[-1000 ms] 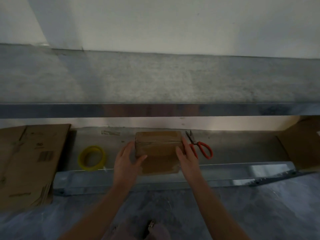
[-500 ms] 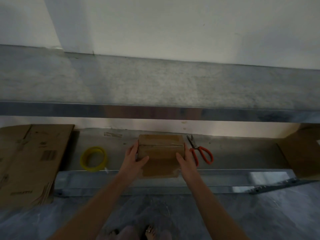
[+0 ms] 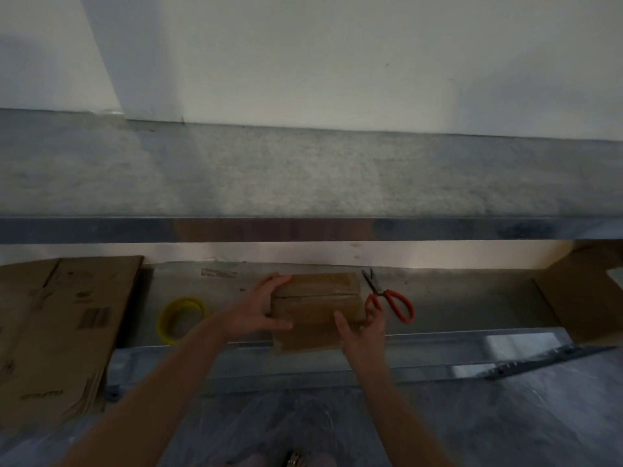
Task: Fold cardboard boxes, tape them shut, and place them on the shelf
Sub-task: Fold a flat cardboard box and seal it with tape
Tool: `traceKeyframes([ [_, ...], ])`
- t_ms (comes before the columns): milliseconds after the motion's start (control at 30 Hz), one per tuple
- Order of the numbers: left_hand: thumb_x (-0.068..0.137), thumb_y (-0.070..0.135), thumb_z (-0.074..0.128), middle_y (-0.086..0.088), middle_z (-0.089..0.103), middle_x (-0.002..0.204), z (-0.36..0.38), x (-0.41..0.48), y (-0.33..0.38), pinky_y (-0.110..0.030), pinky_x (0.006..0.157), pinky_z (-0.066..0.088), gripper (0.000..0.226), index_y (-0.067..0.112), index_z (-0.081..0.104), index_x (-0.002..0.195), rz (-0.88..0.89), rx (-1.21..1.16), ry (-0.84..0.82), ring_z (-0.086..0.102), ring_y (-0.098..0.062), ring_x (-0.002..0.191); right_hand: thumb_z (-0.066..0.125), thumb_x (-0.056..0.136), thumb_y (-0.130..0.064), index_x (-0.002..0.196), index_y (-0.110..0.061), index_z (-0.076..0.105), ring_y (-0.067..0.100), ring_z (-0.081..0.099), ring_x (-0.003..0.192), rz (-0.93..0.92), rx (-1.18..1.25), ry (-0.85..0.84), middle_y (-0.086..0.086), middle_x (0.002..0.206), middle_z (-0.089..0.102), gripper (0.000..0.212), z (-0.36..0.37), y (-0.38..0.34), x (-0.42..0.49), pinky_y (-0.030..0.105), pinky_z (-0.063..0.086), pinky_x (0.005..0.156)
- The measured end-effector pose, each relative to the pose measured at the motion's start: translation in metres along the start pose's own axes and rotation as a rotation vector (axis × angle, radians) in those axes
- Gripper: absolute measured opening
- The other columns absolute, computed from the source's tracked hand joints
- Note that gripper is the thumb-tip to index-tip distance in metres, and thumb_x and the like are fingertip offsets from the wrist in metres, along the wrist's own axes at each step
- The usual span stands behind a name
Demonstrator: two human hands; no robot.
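Observation:
A small closed brown cardboard box (image 3: 317, 298), taped along its top seam, sits on the lower metal shelf (image 3: 472, 345). My left hand (image 3: 256, 315) holds the box's left end, fingers reaching over the top back corner and thumb across the front face. At the box's front right corner my right hand (image 3: 362, 335) has its thumb on the front face and its fingers curled beside the right side.
A yellow tape roll (image 3: 180, 318) lies left of the box and red-handled scissors (image 3: 391, 299) lie just right of it. Flattened cardboard boxes (image 3: 57, 332) are stacked at far left, more cardboard (image 3: 586, 291) at far right. A grey upper shelf (image 3: 303, 176) spans above.
My left hand has slid further onto the box's left end, reaching the top back corner. My right hand has dropped toward the front right corner. The box stays in place.

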State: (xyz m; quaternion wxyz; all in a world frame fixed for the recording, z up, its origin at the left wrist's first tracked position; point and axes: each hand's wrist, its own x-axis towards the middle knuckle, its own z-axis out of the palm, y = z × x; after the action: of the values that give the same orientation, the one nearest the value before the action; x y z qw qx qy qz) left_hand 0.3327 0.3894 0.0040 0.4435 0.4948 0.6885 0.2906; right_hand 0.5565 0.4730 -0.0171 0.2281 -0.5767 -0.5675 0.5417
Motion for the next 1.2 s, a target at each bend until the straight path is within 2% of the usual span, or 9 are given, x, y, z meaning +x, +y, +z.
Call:
traceKeyframes([
  [67, 0.052, 0.052, 0.088, 0.019, 0.012, 0.144, 0.005, -0.01, -0.008, -0.038, 0.111, 0.037, 0.117, 0.058, 0.01, 0.139, 0.028, -0.012, 0.018, 0.03, -0.016, 0.134, 0.074, 0.045, -0.084, 0.146, -0.026, 0.024, 0.026, 0.046, 0.13, -0.017, 0.032, -0.044, 0.006, 0.147, 0.036, 0.127, 0.004, 0.007, -0.013, 0.051, 0.048, 0.103],
  [233, 0.051, 0.062, 0.084, 0.021, 0.015, 0.137, 0.029, -0.051, -0.009, -0.041, 0.105, 0.044, 0.116, 0.052, 0.01, 0.14, 0.09, 0.06, 0.341, 0.037, -0.016, 0.129, 0.083, 0.076, -0.015, 0.154, -0.027, 0.015, 0.008, 0.036, 0.136, -0.191, 0.12, -0.085, -0.009, 0.151, 0.03, 0.104, 0.004, -0.007, -0.036, 0.029, 0.048, 0.101],
  [367, 0.045, 0.077, 0.075, 0.015, 0.016, 0.142, 0.047, -0.068, 0.022, -0.043, 0.104, 0.043, 0.124, 0.034, 0.017, 0.146, 0.03, -0.078, 0.674, 0.034, -0.019, 0.131, 0.078, 0.079, -0.04, 0.147, -0.033, 0.024, 0.006, 0.033, 0.133, -0.328, 0.046, -0.007, -0.018, 0.148, 0.026, 0.088, 0.017, -0.033, -0.043, 0.029, 0.046, 0.1],
  [433, 0.04, 0.074, 0.076, 0.007, 0.017, 0.143, 0.054, -0.066, 0.038, -0.041, 0.107, 0.037, 0.13, 0.028, 0.017, 0.147, -0.062, -0.128, 0.767, 0.03, -0.021, 0.131, 0.073, 0.086, -0.035, 0.141, -0.031, 0.034, 0.005, 0.044, 0.128, -0.358, 0.06, -0.099, -0.012, 0.143, 0.04, 0.068, 0.03, -0.045, -0.046, 0.023, 0.046, 0.102],
  [600, 0.038, 0.074, 0.068, 0.0, 0.029, 0.141, 0.058, -0.06, 0.038, -0.042, 0.109, 0.035, 0.13, 0.027, 0.018, 0.148, -0.114, -0.112, 0.59, 0.031, -0.019, 0.13, 0.076, 0.083, -0.032, 0.15, -0.039, 0.024, 0.006, 0.048, 0.128, -0.314, -0.046, -0.359, -0.023, 0.132, 0.048, 0.085, 0.036, -0.057, -0.031, 0.032, 0.045, 0.107],
  [700, 0.067, 0.046, 0.08, 0.0, 0.035, 0.139, 0.044, -0.056, 0.023, -0.037, 0.108, 0.039, 0.097, 0.028, 0.026, 0.145, -0.07, -0.093, 0.547, 0.041, -0.014, 0.125, 0.081, 0.076, -0.034, 0.149, -0.037, 0.026, 0.003, 0.038, 0.134, -0.398, -0.2, -0.347, -0.023, 0.142, 0.036, 0.091, 0.029, -0.057, -0.023, 0.035, 0.037, 0.113],
  [800, 0.081, 0.027, 0.075, -0.001, 0.034, 0.142, 0.027, -0.045, 0.009, -0.037, 0.106, 0.043, 0.078, 0.029, 0.031, 0.145, -0.046, -0.082, 0.49, 0.047, -0.018, 0.124, 0.082, 0.075, -0.034, 0.148, -0.033, 0.029, 0.007, 0.05, 0.127, -0.428, -0.256, -0.327, -0.01, 0.143, 0.046, 0.091, 0.034, -0.053, -0.019, 0.036, 0.046, 0.106],
  [1067, 0.078, 0.024, 0.078, 0.003, 0.036, 0.148, 0.028, -0.044, -0.03, -0.041, 0.106, 0.044, 0.071, 0.027, 0.046, 0.141, -0.075, 0.045, 0.508, 0.047, -0.018, 0.128, 0.076, 0.083, -0.011, 0.15, -0.017, 0.025, 0.009, 0.051, 0.123, -0.36, -0.346, -0.46, 0.005, 0.142, 0.048, 0.085, 0.053, -0.031, -0.012, 0.021, 0.044, 0.104],
  [1200, 0.076, 0.029, 0.079, 0.007, 0.036, 0.148, 0.029, -0.034, -0.029, -0.04, 0.107, 0.044, 0.071, 0.032, 0.047, 0.139, -0.07, 0.028, 0.5, 0.047, -0.016, 0.129, 0.074, 0.085, -0.011, 0.152, -0.018, 0.024, 0.011, 0.051, 0.124, -0.325, -0.354, -0.465, 0.004, 0.143, 0.047, 0.084, 0.046, -0.029, -0.003, 0.03, 0.044, 0.107],
])
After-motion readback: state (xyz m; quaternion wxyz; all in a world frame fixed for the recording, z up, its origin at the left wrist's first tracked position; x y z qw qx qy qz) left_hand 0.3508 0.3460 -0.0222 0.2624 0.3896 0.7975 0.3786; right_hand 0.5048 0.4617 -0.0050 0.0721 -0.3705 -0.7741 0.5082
